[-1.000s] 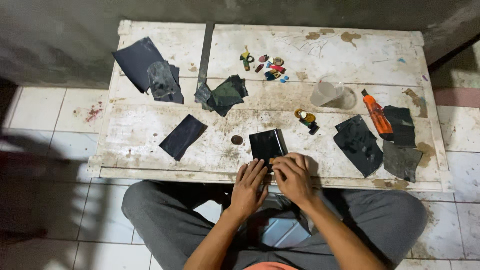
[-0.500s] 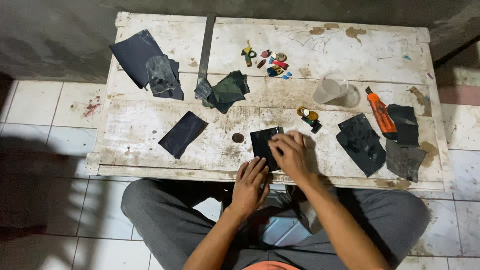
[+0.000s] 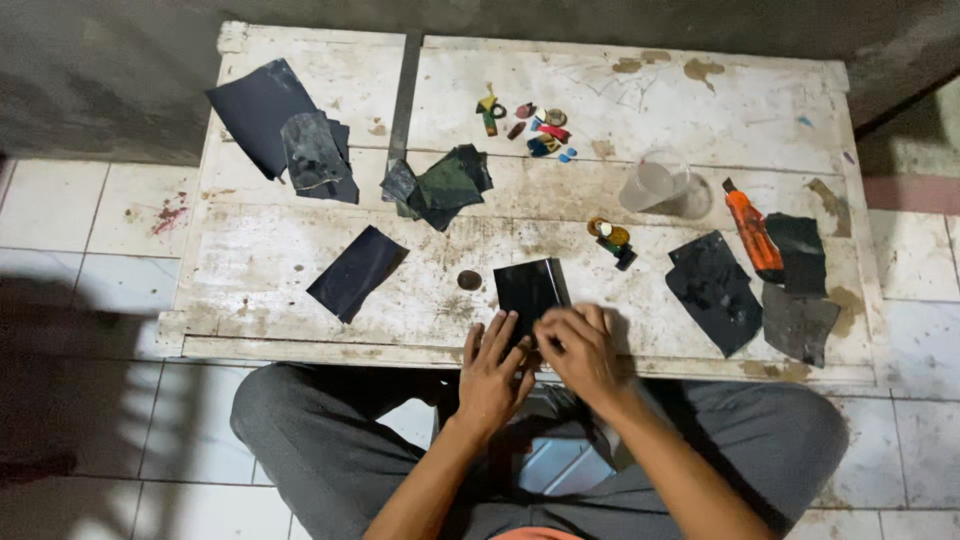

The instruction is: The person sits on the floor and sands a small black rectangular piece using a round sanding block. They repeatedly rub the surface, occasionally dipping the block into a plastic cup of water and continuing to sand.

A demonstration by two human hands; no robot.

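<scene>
Closest to us, our left hand (image 3: 492, 365) lies flat with fingers spread at the near edge of the counter (image 3: 300, 255), touching the lower edge of a dark square sheet (image 3: 527, 290). Our right hand (image 3: 580, 345) is beside it, fingers curled together; we cannot tell what it pinches. Further away lie a dark strip (image 3: 357, 272), a small round piece (image 3: 469, 280), an orange tool (image 3: 752, 230) and a clear cup (image 3: 655, 182). The work seems in the middle: several dark sheets (image 3: 715, 290) lie around, untouched.

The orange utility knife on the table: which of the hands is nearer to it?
Right. The right hand sits lower left of the orange utility knife; the left hand lies farther left, beyond the right one.
</scene>
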